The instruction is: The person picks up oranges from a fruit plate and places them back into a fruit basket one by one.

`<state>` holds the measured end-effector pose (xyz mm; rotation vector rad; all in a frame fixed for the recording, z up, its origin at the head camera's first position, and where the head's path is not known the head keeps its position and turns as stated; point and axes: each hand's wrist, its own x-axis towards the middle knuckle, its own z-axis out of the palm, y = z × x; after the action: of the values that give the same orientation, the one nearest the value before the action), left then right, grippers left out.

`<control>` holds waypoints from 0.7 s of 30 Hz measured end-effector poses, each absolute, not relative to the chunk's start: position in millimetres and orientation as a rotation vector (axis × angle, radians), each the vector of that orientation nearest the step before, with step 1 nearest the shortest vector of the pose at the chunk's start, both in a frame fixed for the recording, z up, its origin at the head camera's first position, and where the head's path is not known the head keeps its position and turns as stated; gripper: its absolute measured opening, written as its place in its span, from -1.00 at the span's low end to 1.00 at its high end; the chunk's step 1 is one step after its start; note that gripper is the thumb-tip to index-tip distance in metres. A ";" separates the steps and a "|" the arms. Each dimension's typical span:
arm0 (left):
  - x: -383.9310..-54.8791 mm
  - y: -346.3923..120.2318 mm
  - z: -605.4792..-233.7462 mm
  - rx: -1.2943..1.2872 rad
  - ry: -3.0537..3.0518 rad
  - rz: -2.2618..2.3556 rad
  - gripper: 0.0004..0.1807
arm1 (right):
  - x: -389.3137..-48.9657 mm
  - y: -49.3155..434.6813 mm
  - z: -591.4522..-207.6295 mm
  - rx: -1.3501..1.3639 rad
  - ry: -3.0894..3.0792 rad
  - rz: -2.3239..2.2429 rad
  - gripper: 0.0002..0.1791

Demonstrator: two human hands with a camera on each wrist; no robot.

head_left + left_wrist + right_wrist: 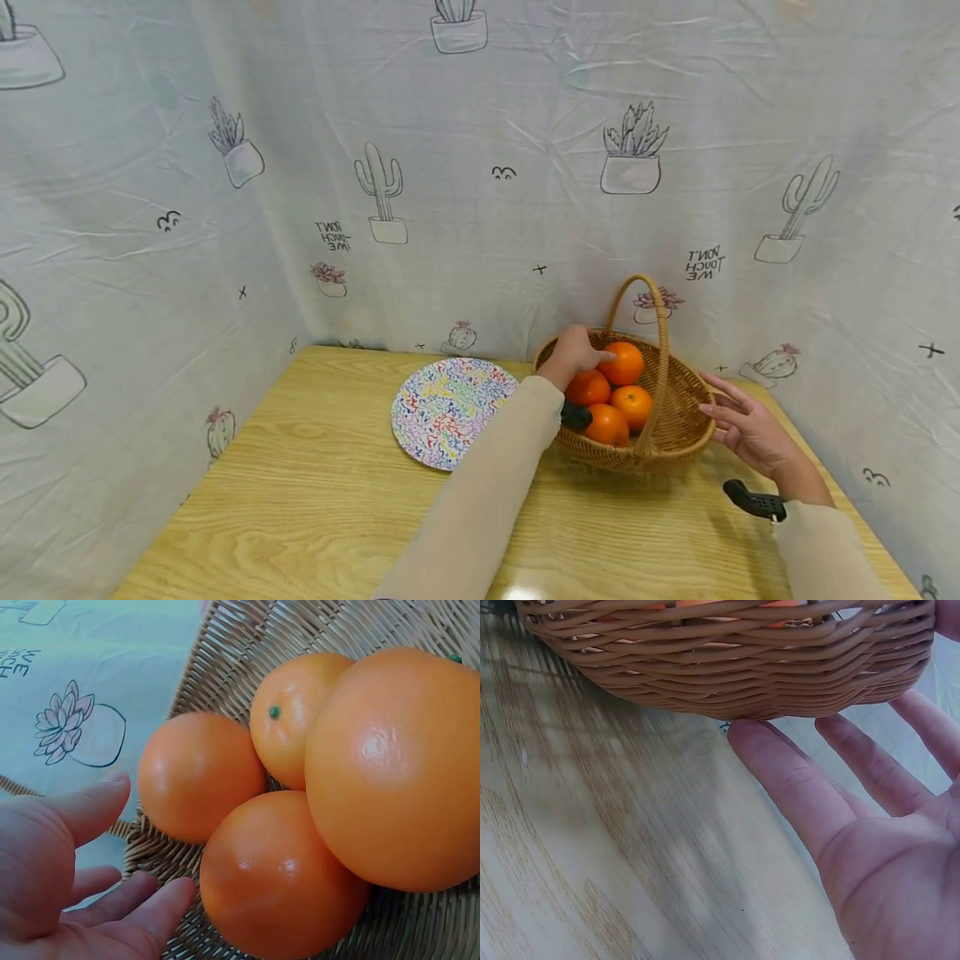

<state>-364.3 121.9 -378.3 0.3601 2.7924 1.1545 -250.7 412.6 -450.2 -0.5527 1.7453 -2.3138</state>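
Note:
Several oranges lie in the left part of a wicker basket with a tall arched handle. My left hand reaches over the basket's left rim beside the rearmost orange. In the left wrist view its fingers are loosely extended near the closest oranges, gripping none. At the basket's opposite end is my right hand. Its fingers stretch along the outside and underside of the woven wall, seemingly touching it. Most of that thumb is out of the right wrist view.
Left of the basket, a round plate-like disc with colourful squiggles lies on the wooden table, partly behind my left sleeve. A cactus-printed cloth hangs behind the table and along both sides. Each wrist wears a black device.

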 end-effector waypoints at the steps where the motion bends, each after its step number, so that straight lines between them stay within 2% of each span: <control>1: -364.6 121.4 -378.9 0.365 2.787 1.157 -0.32 | -251.0 412.5 -450.4 -0.553 1.744 -2.312 -0.33; 11: -358.0 104.8 -374.1 0.477 2.676 1.306 -0.37 | -248.7 411.8 -451.5 -0.562 1.768 -2.294 -0.35; 21: -350.2 65.1 -368.8 0.676 2.521 1.597 -0.42 | -247.9 406.8 -448.5 -0.517 1.843 -2.311 -0.38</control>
<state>-350.2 65.1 -368.8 0.6759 2.5213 1.5973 -247.9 406.8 -448.5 -0.5166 1.8425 -2.3113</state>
